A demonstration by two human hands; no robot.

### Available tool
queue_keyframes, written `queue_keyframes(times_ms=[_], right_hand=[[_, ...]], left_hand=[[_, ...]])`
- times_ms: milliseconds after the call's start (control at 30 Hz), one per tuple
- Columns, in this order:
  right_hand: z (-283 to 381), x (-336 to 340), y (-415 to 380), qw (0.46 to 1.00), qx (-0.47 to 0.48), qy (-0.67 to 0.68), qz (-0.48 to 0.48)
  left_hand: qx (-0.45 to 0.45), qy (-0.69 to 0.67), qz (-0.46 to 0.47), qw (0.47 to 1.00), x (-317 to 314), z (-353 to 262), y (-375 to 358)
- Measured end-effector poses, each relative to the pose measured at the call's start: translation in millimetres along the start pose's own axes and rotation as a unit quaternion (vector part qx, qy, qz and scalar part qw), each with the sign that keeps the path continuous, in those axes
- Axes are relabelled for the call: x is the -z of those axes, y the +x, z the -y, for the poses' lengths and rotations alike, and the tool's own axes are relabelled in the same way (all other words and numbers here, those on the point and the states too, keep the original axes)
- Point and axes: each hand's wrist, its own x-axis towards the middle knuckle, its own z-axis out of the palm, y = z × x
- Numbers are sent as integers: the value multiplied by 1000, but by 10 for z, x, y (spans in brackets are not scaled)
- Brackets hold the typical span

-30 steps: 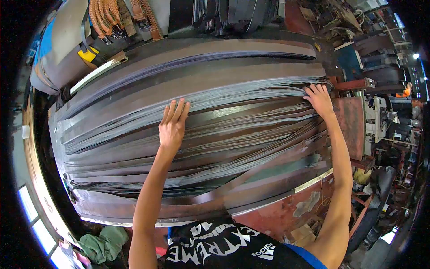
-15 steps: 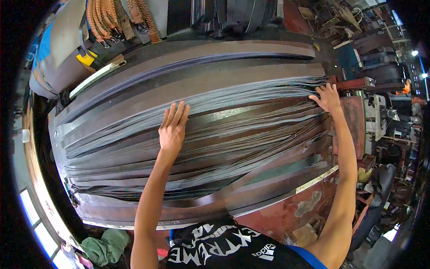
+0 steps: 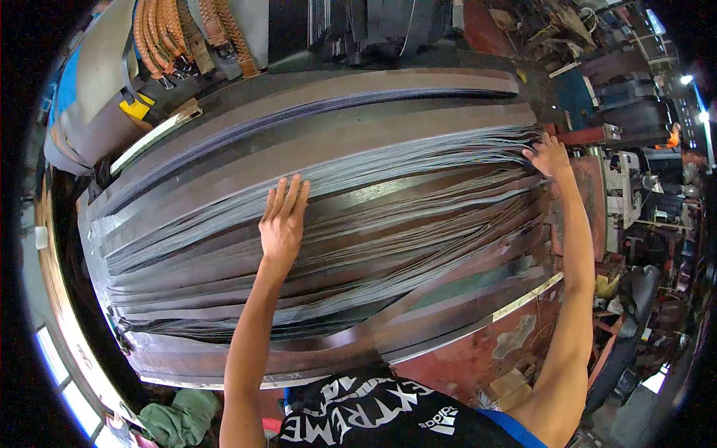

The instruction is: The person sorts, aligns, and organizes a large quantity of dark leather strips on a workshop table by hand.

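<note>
Long brown leather strips (image 3: 336, 142) with greyish edges lie in a fanned stack across the worktable. My left hand (image 3: 282, 220) rests flat near the middle of this stack, its fingers stretched out over the grey edges. At the stack's right end is my right hand (image 3: 550, 157), fingers apart and touching the strip ends, with nothing visibly gripped. Closer to my body, more loose strips (image 3: 418, 213) spread in uneven layers. Another neat pile of strips (image 3: 314, 97) lies along the far side.
Braided tan belts (image 3: 160, 37) sit at the back left beside a large roll of material (image 3: 89, 104). Dark strips (image 3: 381, 30) hang or lie at the back. A red metal bar (image 3: 590, 136) and machine parts (image 3: 621, 190) stand on the right. Green cloth (image 3: 179, 420) lies at lower left.
The view has shifted slightly. My right hand's fingers have drawn in a little at the strip ends, while my left hand stays flat on the stack.
</note>
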Motion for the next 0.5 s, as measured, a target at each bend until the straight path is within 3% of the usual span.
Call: queue_keyframes(times_ms=[100, 233, 300, 333, 433, 467, 500], right_hand=[[67, 109, 44, 995, 98, -22, -7], [75, 151, 115, 991, 108, -35, 73], [35, 125, 26, 989, 134, -55, -22], [1, 134, 33, 989, 134, -55, -22], [-184, 131, 102, 996, -8, 3, 85], [-221, 81, 102, 996, -9, 3, 86], [-215, 104, 53, 999, -28, -34, 22]], left_hand=[[4, -4, -5, 1000, -4, 7, -14], [3, 2, -4, 1000, 47, -11, 10], [4, 13, 7, 1000, 60, -22, 23], [5, 12, 5, 1000, 60, -24, 22], [5, 17, 8, 1000, 54, -14, 17], [3, 21, 13, 1000, 50, -9, 20], [1, 21, 13, 1000, 52, -8, 23]])
